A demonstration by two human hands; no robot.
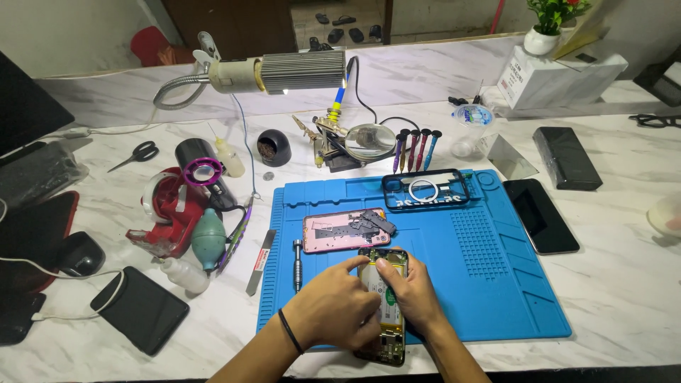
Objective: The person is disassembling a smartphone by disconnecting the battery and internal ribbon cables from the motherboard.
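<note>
Desk (624, 298), white marble, blue work mat (496, 284) at centre.

Far left, at 9 o'clock from the mat: red tape dispenser (167, 213), teal air blower (209, 237), small squeeze bottle (186, 275), black pouch (140, 308). Scissors (138, 153) lie at 11 o'clock.

Left edge of the mat: a flat metal pry tool (260, 262) just off it, a screwdriver (297, 264) just on it.

Left hand (333, 305), black band at the wrist, fingers curled onto the left side of the opened phone (386, 312) and gripping it, forefinger stretched across its top.

The phone sits at 6 o'clock on the mat, lower end over the mat's near edge. Back is off; battery and boards exposed. The pink back cover (340, 232) lies at 12 o'clock from the hands, with a dark shield piece (376, 221) resting on it. So opening is done; the inner parts appear mostly in place, battery seated.

Right hand (418, 298) holds the phone's right side, thumb pressing on top.

Further right: clear phone case (425, 190) at 1 o'clock, a dark phone (540, 215) off the mat at 3 o'clock.
</note>
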